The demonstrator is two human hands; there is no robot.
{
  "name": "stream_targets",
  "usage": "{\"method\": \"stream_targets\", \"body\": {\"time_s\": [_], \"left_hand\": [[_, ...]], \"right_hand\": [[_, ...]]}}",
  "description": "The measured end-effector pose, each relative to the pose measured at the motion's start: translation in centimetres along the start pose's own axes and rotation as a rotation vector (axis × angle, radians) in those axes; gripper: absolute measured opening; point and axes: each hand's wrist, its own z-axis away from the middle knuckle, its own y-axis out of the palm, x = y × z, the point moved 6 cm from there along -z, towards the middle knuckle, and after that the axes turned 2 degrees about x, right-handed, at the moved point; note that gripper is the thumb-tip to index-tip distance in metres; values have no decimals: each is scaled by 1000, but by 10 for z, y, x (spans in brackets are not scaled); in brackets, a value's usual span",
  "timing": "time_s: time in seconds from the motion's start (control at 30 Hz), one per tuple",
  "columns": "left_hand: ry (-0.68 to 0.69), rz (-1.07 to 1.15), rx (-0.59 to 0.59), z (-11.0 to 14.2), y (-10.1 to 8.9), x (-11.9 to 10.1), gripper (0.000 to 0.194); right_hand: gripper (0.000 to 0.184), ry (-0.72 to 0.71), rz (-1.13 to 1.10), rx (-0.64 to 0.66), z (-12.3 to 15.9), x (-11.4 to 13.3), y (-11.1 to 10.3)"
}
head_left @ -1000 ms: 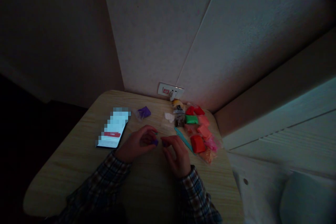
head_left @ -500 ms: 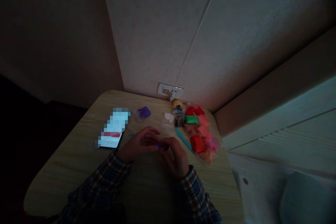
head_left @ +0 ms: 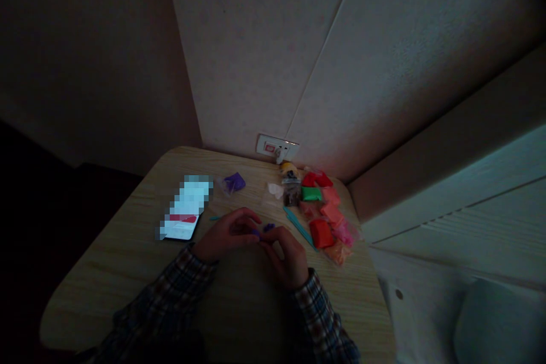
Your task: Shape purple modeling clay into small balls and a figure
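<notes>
The room is dim. My left hand (head_left: 226, 234) and my right hand (head_left: 286, 255) meet over the middle of a small wooden table (head_left: 128, 273). Both pinch small bits of purple clay (head_left: 268, 228) between their fingertips: the left holds one bit, the right another, close together. Plaid sleeves cover both forearms. A thin teal tool (head_left: 215, 218) pokes out from behind my left hand.
A lit phone (head_left: 184, 215) lies at the left. A purple clay packet (head_left: 234, 182) sits behind my hands. Several coloured clay packets (head_left: 322, 232) and a teal modelling stick (head_left: 298, 226) lie at the right. A wall socket (head_left: 277, 148) is behind the table.
My hands came together from slightly apart, then the purple clay shows as two bits between the fingertips. The right hand shifted a little left.
</notes>
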Motion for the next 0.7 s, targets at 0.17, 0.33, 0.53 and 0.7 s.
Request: {"method": "stream_targets", "body": {"time_s": [0.17,0.33,0.53,0.7], "left_hand": [[9,8,-15,1,2,-3,33],[25,19,-14,1,3,-3,31],[24,36,-37,-3,0,2,28],[51,32,-17,-3,2,0,25]], "right_hand": [[4,15,20,-8,1,-1,1],[6,-1,33,-28,0,2,0],[18,-3,9,-29,-1,2,-4],[14,3,3,-2,-1,2,-4]]}}
